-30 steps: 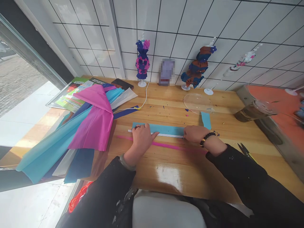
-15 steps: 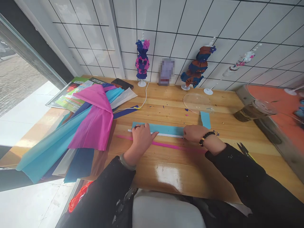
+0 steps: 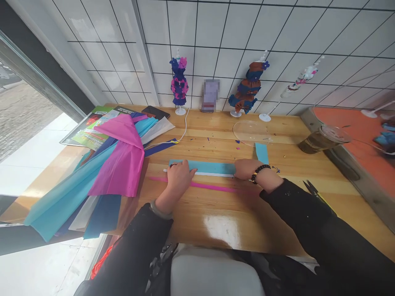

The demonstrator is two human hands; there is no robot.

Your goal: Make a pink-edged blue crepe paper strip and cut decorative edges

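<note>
Blue strip [image 3: 212, 167] over white strip [image 3: 212, 174], both hands [image 3: 178, 177] pressing its ends, wooden table [image 3: 197, 218]

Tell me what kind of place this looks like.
Probably a small craft corner by a window: a wooden counter with colored paper sheets, scissors, and little figures in ruffled outfits standing against a tiled wall.

Lower centre offers bare wooden tabletop [image 3: 197, 218] for a hand to pass, while the tall dark-filled clear plastic cup [image 3: 321, 140] blocks the right side.
</note>
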